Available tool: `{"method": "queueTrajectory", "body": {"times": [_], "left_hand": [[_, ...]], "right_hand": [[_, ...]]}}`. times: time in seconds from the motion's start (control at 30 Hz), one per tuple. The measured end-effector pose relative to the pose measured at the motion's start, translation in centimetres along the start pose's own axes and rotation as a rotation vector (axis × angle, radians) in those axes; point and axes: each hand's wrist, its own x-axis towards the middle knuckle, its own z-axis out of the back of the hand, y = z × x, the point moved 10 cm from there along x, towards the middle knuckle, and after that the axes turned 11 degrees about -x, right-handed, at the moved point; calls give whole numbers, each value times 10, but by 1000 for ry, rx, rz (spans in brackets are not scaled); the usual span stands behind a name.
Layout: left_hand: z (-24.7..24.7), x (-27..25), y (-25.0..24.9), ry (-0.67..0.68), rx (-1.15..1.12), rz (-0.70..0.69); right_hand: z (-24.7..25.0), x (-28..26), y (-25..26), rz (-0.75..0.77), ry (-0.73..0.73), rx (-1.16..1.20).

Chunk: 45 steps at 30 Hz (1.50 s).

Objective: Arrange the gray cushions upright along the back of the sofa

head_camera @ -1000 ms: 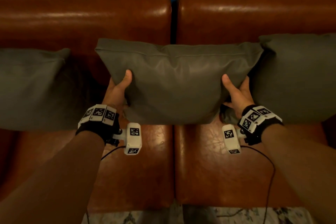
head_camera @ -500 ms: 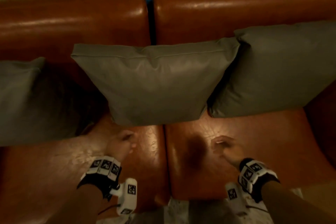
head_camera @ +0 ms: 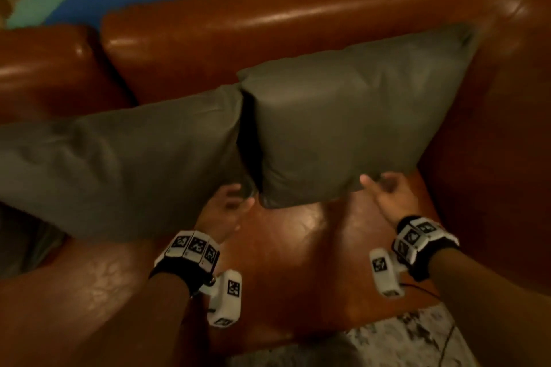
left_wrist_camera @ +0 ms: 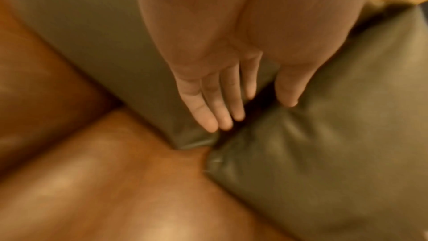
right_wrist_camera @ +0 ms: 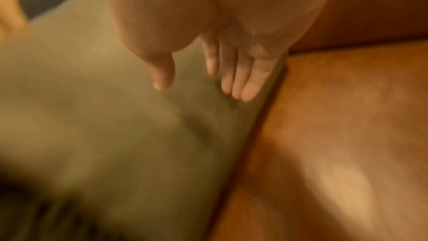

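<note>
Against the backrest of the brown leather sofa [head_camera: 298, 24], 2 gray cushions show in the head view, both leaning upright w/ long axis running left-right along the back. Right cushion [head_camera: 351, 116] stands at the sofa's right end, top edge tilted up toward the right corner, bottom edge on the seat. Left cushion [head_camera: 119, 158] sits just beside it, their near edges touching or almost; can't tell which.

No brand or readable writing on cushions or sofa; wrist bands [head_camera: 193, 247] carry black-and-white square marker patterns only, no text.

Left hand [head_camera: 225, 205] is at the bottom corner where the 2 cushions meet. Left wrist view: fingers [left_wrist_camera: 222, 102] straight and close together, thumb apart, tips at the gap between cushions, holding nothing. Right hand [head_camera: 387, 191] is at the lower right edge of the right cushion; right wrist view shows fingers [right_wrist_camera: 241, 81] straight, thumb spread, over the cushion's edge, gripping nothing. Contact unclear, blurred.
</note>
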Motion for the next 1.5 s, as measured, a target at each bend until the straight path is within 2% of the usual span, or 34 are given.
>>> {"method": "queueTrajectory", "body": {"times": [0.1, 0.2, 0.27, 0.37, 0.47, 0.57, 0.67, 0.73, 0.83, 0.93, 1.03, 1.13, 1.3, 1.43, 1.5], "left_hand": [[-45, 10, -36, -42, -108, 3], [-91, 16, -62, 10, -327, 52], [-118, 24, -78, 22, -444, 29], [-158, 35, -96, 39, -457, -3], [-186, 39, -109, 78, -358, -29], [-166, 43, -110, 24, -261, -6], [-146, 48, -106, 11, -230, 74], [-153, 49, -107, 59, -264, 62], [-168, 45, -107, 71, -306, -22], [-173, 53, -88, 61, -319, -12], [-168, 73, -81, 24, -279, -67], [-168, 60, -102, -25, -242, -86], [-161, 54, -98, -22, -275, 5], [-136, 48, -85, -1, -45, -33], [-124, 41, -66, 24, 130, 9]], "right_hand": [[57, 49, -12, -63, -95, 127], [84, 87, -22, -56, -59, 288], [99, 99, -22, -19, -34, 321], [128, 117, -27, -17, -56, 321], [153, 136, -40, -47, -94, 342], [163, 147, -31, -2, -77, 388], [159, 155, -4, 66, 9, 514], [157, 156, 19, 134, 50, 579], [164, 156, 41, 229, 36, 618], [170, 157, 44, 261, 22, 614], [167, 163, 40, 250, 5, 571], [169, 169, 41, 270, -25, 513], [170, 163, 46, 294, -54, 408], [170, 147, 23, 218, -97, 365], [164, 132, 4, 193, -105, 315]]}}
